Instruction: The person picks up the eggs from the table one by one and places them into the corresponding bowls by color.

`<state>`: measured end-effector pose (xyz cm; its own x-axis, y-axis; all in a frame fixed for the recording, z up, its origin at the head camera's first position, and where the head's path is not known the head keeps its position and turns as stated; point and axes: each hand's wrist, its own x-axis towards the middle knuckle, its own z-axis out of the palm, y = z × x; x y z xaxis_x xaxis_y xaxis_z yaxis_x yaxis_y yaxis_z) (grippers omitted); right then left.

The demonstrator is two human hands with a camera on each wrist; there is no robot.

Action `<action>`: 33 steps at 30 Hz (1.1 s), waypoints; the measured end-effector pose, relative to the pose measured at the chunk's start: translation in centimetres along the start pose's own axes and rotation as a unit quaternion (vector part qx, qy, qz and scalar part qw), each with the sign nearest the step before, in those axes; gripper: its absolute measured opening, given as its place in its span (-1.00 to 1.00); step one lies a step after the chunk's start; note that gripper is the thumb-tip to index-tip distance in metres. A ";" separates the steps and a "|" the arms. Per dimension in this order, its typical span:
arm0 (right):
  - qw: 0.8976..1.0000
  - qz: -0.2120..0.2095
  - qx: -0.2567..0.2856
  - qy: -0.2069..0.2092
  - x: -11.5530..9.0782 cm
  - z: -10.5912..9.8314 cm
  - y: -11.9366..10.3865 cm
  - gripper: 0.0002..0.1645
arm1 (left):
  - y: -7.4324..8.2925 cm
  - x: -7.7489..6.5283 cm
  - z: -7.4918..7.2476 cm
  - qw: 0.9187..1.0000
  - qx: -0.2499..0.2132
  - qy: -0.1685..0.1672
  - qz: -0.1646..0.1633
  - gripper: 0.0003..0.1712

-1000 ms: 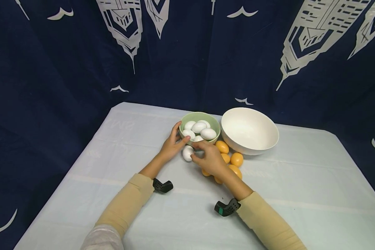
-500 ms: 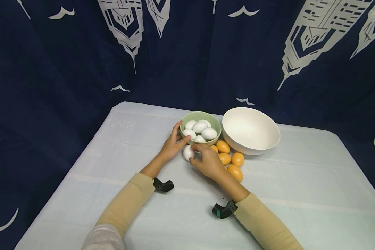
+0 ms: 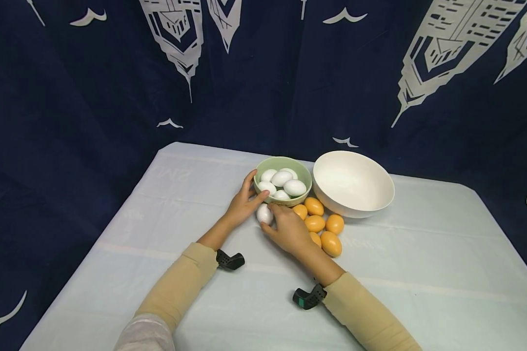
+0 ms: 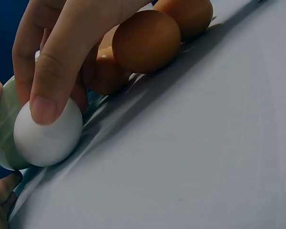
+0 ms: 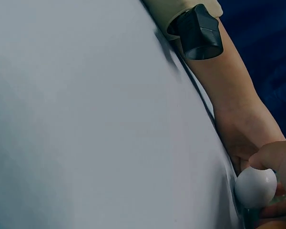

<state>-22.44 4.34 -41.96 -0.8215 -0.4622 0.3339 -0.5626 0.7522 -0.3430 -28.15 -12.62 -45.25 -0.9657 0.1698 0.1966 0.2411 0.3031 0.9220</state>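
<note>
A light green bowl with several white eggs in it stands toward the back of the table. My left hand grips its left side, the thumb along the front rim and the fingers round the outer wall. Just in front of the bowl, one more white egg is at the table surface. My right hand pinches that egg, with the thumb pressed on its near side and the fingers round the far side. Part of the egg is hidden by these fingers.
Several orange-brown eggs lie together right beside my right hand, some partly covered by it. A larger white bowl with nothing in it stands to the right of the green one. A dark blue patterned cloth hangs behind the table.
My right hand has moved slightly left and toward me, closing its thumb and fingers on the loose white egg. More orange-brown eggs show beside it. The left hand stays on the bowl.
</note>
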 end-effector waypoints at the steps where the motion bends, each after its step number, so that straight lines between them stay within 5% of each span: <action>1: 1.000 -0.001 -0.005 0.003 0.0 0.1 -0.1 -0.45 | 0.0 0.0 0.0 1.000 0.001 0.000 -0.001 -0.15; 21: 0.999 0.013 -0.003 -0.031 0.9 0.5 -0.1 -0.42 | 0.0 0.0 0.0 1.000 -0.020 -0.004 0.003 -0.12; 33: 0.999 0.016 0.039 -0.013 0.6 0.0 0.3 -0.45 | 0.1 0.0 0.0 1.000 -0.006 -0.004 -0.006 -0.15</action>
<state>-23.06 4.24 -41.90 -0.8412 -0.4510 0.2984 -0.5401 0.7282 -0.4219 -28.16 -12.57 -45.16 -0.9678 0.1732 0.1825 0.2275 0.2934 0.9285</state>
